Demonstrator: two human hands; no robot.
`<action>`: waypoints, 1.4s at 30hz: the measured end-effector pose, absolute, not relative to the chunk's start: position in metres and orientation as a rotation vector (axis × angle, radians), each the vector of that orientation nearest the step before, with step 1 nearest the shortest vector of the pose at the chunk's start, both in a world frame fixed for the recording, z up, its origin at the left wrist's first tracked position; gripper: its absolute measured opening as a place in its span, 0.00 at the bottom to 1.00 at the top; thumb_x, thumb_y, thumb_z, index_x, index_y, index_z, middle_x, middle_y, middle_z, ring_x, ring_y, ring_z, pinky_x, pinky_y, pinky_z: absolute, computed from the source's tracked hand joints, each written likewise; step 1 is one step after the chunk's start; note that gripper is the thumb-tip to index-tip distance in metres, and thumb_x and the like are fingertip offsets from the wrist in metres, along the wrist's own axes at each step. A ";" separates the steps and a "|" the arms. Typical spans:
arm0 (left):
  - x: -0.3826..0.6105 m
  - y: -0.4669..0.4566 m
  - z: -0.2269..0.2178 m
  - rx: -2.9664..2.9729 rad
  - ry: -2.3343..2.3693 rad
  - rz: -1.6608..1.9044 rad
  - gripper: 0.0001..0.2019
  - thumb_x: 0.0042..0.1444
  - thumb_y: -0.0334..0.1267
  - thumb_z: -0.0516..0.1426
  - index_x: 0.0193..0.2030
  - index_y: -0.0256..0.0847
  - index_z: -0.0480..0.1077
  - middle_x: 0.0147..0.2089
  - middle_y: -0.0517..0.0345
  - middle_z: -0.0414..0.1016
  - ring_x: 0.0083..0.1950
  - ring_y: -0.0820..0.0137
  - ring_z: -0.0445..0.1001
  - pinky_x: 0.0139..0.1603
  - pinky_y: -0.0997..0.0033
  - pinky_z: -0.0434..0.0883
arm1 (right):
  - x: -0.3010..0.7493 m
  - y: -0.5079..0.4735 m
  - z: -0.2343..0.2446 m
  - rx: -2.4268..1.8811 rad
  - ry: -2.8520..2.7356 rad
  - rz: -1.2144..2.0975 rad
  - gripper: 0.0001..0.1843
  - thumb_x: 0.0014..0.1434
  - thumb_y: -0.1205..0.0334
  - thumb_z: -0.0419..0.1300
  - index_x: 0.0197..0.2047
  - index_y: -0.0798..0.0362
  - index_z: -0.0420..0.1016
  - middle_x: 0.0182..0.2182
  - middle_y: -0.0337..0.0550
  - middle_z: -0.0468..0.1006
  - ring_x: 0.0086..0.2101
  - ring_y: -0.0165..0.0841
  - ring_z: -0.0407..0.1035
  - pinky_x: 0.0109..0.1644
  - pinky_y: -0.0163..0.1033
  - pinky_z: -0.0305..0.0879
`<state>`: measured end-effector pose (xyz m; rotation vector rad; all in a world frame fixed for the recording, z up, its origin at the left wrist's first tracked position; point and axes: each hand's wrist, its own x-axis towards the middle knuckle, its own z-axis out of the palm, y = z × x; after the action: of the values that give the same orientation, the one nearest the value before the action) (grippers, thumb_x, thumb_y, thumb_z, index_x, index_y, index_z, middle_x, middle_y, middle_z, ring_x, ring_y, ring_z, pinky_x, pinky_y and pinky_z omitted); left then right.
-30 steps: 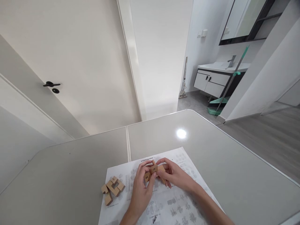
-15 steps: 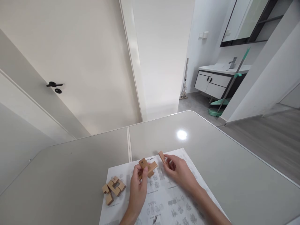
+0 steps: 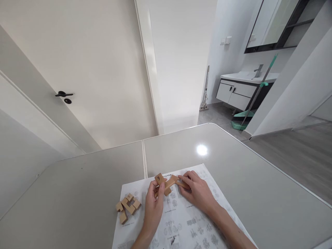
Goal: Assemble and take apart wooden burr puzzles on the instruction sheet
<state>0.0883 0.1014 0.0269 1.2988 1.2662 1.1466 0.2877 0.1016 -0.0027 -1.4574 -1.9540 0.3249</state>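
Note:
My left hand is closed around two joined wooden puzzle pieces, one with a dark mark on its end face. A third wooden piece is pinched in my right hand, and its end touches the pieces in the left hand. Both hands hover just above a printed instruction sheet that lies on the grey table. To the left of my left hand, a small heap of loose wooden puzzle pieces rests on the sheet's corner.
The table has a seam down its middle and a rounded far edge. Beyond it are a white door with a black handle, a sink cabinet, and a green broom and dustpan on the floor.
My right hand has brought its wooden piece back in against the pieces in my left hand; half a second ago it was held apart. A second ago both hands gripped one cluster.

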 end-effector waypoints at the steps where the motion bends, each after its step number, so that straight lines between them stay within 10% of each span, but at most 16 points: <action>1: 0.089 0.101 0.027 1.319 1.269 1.156 0.18 0.65 0.56 0.59 0.45 0.42 0.73 0.46 0.52 0.79 0.49 0.59 0.78 0.51 0.66 0.74 | 0.287 0.101 -0.002 -1.451 -1.953 0.338 0.17 0.64 0.66 0.58 0.55 0.48 0.78 0.42 0.49 0.77 0.42 0.44 0.74 0.36 0.45 0.73; 14: 0.083 0.099 0.018 1.422 1.305 1.151 0.18 0.64 0.57 0.60 0.36 0.42 0.72 0.36 0.57 0.77 0.41 0.64 0.76 0.44 0.70 0.72 | 0.288 0.099 -0.007 -1.402 -1.927 0.315 0.18 0.65 0.64 0.59 0.58 0.45 0.73 0.47 0.51 0.75 0.47 0.47 0.72 0.42 0.48 0.76; 27: 0.085 0.101 0.019 1.219 1.206 1.173 0.19 0.57 0.54 0.66 0.42 0.39 0.77 0.41 0.49 0.84 0.45 0.58 0.83 0.48 0.64 0.78 | 0.275 0.084 0.015 -1.056 -1.792 0.794 0.59 0.50 0.65 0.71 0.76 0.38 0.42 0.72 0.51 0.52 0.68 0.50 0.56 0.63 0.53 0.71; 34: 0.086 0.100 0.017 1.220 1.143 1.123 0.19 0.55 0.54 0.68 0.39 0.39 0.76 0.37 0.53 0.83 0.39 0.61 0.82 0.43 0.65 0.79 | 0.268 0.086 0.014 -1.042 -1.897 0.643 0.42 0.54 0.70 0.66 0.69 0.40 0.59 0.68 0.51 0.62 0.66 0.49 0.59 0.67 0.56 0.65; 42: 0.086 0.100 0.016 1.227 1.135 1.074 0.18 0.57 0.53 0.67 0.41 0.40 0.76 0.40 0.51 0.83 0.43 0.59 0.82 0.44 0.66 0.78 | 0.266 0.083 0.015 -1.064 -1.859 0.737 0.45 0.53 0.63 0.70 0.70 0.43 0.54 0.66 0.54 0.62 0.64 0.50 0.62 0.66 0.55 0.66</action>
<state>0.0861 0.1002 0.0160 1.2274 1.1347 1.0739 0.2656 0.0829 0.0150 -1.0643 -1.8590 0.7373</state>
